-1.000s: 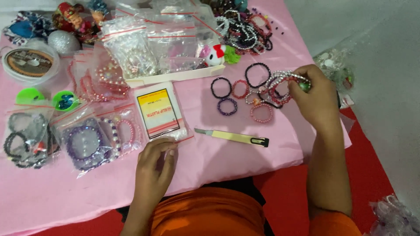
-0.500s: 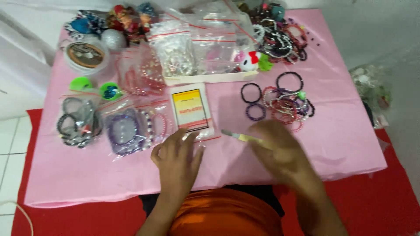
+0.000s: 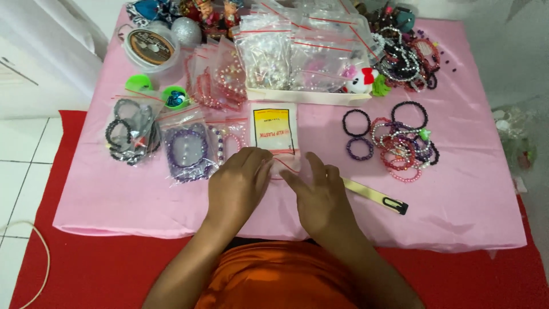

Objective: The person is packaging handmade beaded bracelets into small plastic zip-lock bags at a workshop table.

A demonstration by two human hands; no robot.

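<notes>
your hands meet over a clear packet (image 3: 274, 134) with a yellow, red-bordered label, on a pink bench cloth (image 3: 457, 194); beside it lie a pale yellow cutter (image 3: 372, 194) and purple bracelets (image 3: 186, 150).

one head-worn view, looking steeply down and forward from above the person's orange lap onto the pink table (image 3: 446, 189). the table fills most of the picture, near enough to tell single beads. red floor lies below and beside it, white tiles left of it.
</notes>
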